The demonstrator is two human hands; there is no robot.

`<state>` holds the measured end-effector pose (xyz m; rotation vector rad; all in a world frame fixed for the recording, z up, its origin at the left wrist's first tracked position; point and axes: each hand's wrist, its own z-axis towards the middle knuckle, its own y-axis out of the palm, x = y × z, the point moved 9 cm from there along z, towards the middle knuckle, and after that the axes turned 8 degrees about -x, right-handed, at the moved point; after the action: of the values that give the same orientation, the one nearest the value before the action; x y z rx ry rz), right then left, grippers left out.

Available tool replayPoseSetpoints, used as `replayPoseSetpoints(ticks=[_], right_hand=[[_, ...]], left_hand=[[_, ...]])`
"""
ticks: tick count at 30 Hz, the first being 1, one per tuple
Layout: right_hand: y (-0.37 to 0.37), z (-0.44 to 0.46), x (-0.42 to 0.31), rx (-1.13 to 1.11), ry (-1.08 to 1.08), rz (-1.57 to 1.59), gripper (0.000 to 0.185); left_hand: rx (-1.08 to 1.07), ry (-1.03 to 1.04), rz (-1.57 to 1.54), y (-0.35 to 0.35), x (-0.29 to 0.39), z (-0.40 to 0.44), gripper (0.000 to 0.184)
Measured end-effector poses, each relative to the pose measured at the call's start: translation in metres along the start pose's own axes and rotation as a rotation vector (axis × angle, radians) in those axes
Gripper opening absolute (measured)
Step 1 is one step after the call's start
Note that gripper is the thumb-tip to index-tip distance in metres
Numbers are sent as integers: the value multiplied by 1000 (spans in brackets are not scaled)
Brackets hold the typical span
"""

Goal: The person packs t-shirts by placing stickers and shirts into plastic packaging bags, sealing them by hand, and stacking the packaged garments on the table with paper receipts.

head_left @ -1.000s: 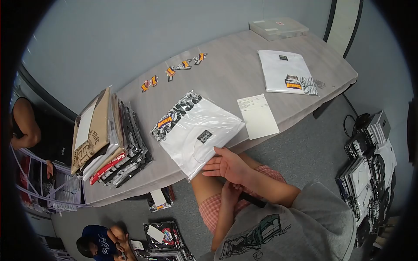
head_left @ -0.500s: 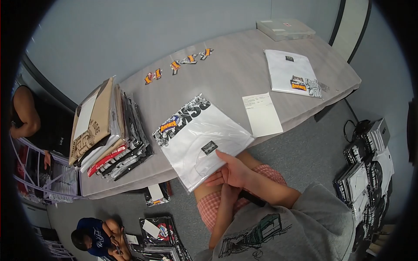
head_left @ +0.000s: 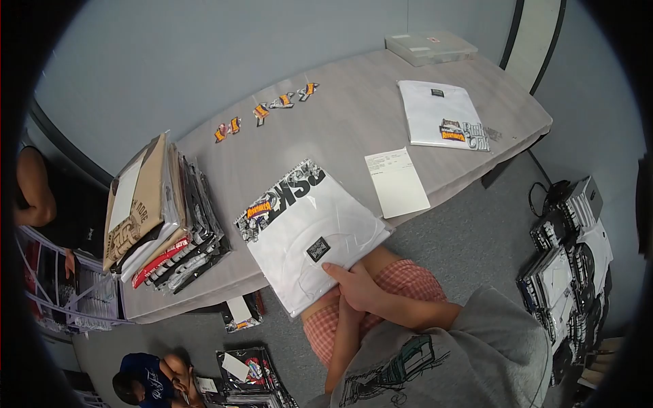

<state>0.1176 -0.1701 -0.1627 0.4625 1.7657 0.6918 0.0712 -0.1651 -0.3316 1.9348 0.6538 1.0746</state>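
Observation:
A folded white T-shirt in a clear plastic bag (head_left: 347,217), with a black neck label and bold black print, is held tilted over the table's front edge. My right hand (head_left: 360,289) grips its near edge, thumb pressed on top beside the label. My left hand (head_left: 329,299) is at the same edge, crossing under my right wrist; its fingers are mostly hidden beneath the bag. Right of the bag, a white printed sheet (head_left: 398,183) lies on the table. Farther right rests another bagged white T-shirt (head_left: 442,112).
On the grey-covered table (head_left: 326,129) are colourful cut-out tags (head_left: 260,113), a clear plastic case (head_left: 432,49) and a tall stack of bagged shirts (head_left: 163,217). More shirt piles (head_left: 568,272) stand on the floor. A seated person (head_left: 146,381) is lower left; another person (head_left: 41,190) stands left.
The bagged T-shirt has turned slightly and its plastic lies smoother around the label. My right hand has shifted left and down along its edge. The whole view has shifted a little.

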Motion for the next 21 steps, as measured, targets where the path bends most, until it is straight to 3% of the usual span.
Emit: replayPoseSetpoints(ticks=[8, 11, 13, 15, 19, 21], right_hand=[[-6, 9, -26, -47, -133, -184, 40], [-11, 20, -51, -61, -203, -152, 42], [-14, 26, -77, -60, -277, -86, 44], [-25, 26, -117, 69, -381, 45, 47], [-55, 35, -213, 54, -736, 155, 44], [-88, 48, -249, 82, -761, 180, 40]], left_hand=[[37, 37, 45, -11, 9, -3, 37], [-15, -123, -175, -27, -10, 4, 25], [167, -166, -119, -16, -4, -5, 15], [150, -164, -121, -15, -3, -6, 16], [107, -166, -116, -16, -5, -2, 17], [94, -170, -121, -15, -5, -1, 17]])
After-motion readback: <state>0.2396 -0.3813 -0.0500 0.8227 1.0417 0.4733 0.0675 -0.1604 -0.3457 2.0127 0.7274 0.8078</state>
